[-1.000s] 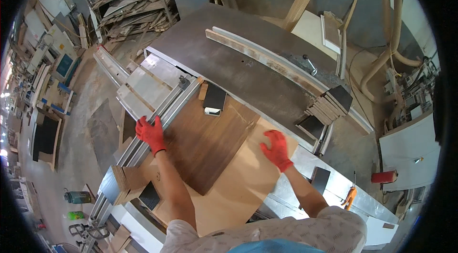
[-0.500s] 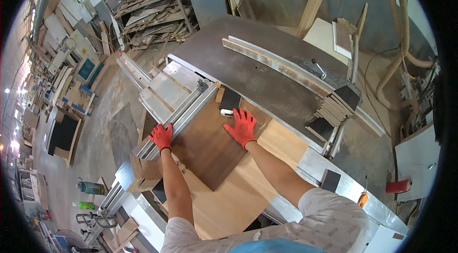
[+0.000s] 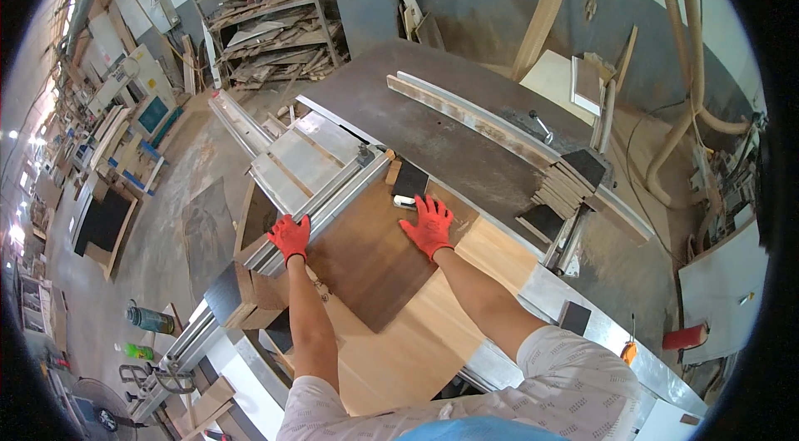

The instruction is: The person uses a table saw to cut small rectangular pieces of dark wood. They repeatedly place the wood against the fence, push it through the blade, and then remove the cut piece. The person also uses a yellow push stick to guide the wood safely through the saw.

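Note:
Both my hands wear red gloves. My left hand [image 3: 289, 238] rests on the aluminium fence [image 3: 326, 201], fingers apart, beside the left edge of a dark brown board [image 3: 366, 262]. Flat on that board, toward its far right edge, lies my right hand [image 3: 429, 226] with fingers spread. Its fingertips are beside a small white tool [image 3: 404, 201], whose exact kind I cannot make out. A black block [image 3: 409, 180] lies just beyond the tool. Under the dark board, and reaching toward me, is a lighter wood-coloured board [image 3: 416, 349].
A wide dark machine table [image 3: 466, 116] carries a long rail [image 3: 474, 118] and stacked black-faced pieces [image 3: 574, 175]. At my left stands another stack of pieces [image 3: 241, 295]. An orange-handled tool [image 3: 629, 351] lies at the right. A scrap rack [image 3: 275, 21] stands behind.
The whole view has shifted slightly. Both hands keep nearly the same places on the fence and the dark board.

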### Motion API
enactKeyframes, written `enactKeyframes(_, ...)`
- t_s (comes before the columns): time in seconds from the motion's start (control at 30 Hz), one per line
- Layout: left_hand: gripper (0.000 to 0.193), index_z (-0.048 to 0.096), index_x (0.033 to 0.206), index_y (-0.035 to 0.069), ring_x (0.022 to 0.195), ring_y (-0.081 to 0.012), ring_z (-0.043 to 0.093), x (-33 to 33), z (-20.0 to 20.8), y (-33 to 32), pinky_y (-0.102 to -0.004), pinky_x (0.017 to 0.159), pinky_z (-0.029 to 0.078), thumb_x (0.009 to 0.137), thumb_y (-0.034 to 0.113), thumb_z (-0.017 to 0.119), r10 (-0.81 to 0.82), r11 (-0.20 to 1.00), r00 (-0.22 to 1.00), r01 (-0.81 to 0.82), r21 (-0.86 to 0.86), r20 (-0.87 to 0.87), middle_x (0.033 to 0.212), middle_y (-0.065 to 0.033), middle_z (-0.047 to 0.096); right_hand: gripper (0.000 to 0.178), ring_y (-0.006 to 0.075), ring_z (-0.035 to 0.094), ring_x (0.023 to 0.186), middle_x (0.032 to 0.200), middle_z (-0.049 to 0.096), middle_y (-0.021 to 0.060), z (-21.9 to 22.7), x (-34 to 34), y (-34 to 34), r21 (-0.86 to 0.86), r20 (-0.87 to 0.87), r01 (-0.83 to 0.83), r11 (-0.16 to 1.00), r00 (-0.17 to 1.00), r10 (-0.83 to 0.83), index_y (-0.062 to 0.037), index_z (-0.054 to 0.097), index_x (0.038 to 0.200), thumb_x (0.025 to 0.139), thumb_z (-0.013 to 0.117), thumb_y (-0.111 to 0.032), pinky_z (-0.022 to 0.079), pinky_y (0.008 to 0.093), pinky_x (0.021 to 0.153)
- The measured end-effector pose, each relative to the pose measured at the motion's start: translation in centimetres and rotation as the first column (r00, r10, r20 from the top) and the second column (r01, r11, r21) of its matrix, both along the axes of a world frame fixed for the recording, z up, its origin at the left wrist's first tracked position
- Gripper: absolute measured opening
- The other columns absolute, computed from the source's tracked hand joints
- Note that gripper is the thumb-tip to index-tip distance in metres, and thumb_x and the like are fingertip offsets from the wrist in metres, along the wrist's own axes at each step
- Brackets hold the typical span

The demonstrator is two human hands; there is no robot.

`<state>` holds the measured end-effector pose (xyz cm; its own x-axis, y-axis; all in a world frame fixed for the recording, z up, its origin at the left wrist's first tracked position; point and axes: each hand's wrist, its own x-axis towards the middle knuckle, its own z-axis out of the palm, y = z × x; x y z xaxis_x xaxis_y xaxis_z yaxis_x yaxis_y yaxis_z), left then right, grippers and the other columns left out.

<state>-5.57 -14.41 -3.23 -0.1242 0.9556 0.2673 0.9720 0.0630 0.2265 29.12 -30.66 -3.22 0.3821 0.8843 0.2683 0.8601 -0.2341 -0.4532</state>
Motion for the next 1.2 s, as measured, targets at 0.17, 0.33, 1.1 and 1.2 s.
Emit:
enactKeyframes(0.17,0.063,0.069,0.124,0.007,0.129,-0.0397,0.06,0.3,1.4,-2.3,-0.0655,0.12,0.027,0.089,0.06,0.067,-0.014,1.0,1.0,0.014,-0.001,0.016,0.13,-0.0203,0.069,0.084,0.0393,0.038,0.149,0.161,0.048,0.0161,2.0,0.4,-3.3,0.0,0.021,-0.035,0.999,0.999,0.035,-0.0152,0.049,0.157,0.09,0.071,-0.061,0.026,0.0584,0.121)
enactKeyframes(0.33,0.06,0.068,0.125,0.008,0.128,-0.0392,0.059,0.4,3.0,-6.4,-0.065,0.117,0.03,0.087,0.055,0.071,-0.007,1.0,1.0,0.007,0.027,0.015,0.131,-0.0187,0.068,0.073,0.0427,0.043,0.145,0.158,0.049,0.0192,3.6,0.4,-12.4,0.17,0.01,-0.14,0.975,0.99,0.141,-0.0131,0.052,0.154,0.095,0.069,-0.052,0.03,0.0579,0.121)
enactKeyframes(1.1,0.066,0.065,0.117,0.017,0.119,-0.0368,0.056,32.4,11.2,-32.1,-0.0535,0.102,0.043,0.065,0.05,0.088,-0.514,0.858,0.731,0.451,0.247,0.449,0.12,-0.0136,0.062,0.049,0.0392,0.051,0.139,0.147,0.06,0.0151,5.6,2.7,-48.1,0.117,-0.023,-0.049,0.992,0.998,0.053,-0.0104,0.069,0.134,0.09,0.073,-0.032,0.03,0.0585,0.122)
enactKeyframes(1.2,0.069,0.064,0.118,0.013,0.118,-0.0381,0.057,25.9,12.8,-41.3,-0.0495,0.099,0.047,0.064,0.047,0.091,-0.648,0.756,0.71,0.557,0.342,0.276,0.122,-0.016,0.061,0.05,0.0394,0.049,0.141,0.149,0.059,0.0164,4.8,2.7,-48.4,0.079,-0.016,-0.041,0.996,0.999,0.042,-0.0107,0.067,0.137,0.092,0.071,-0.031,0.027,0.0595,0.124)
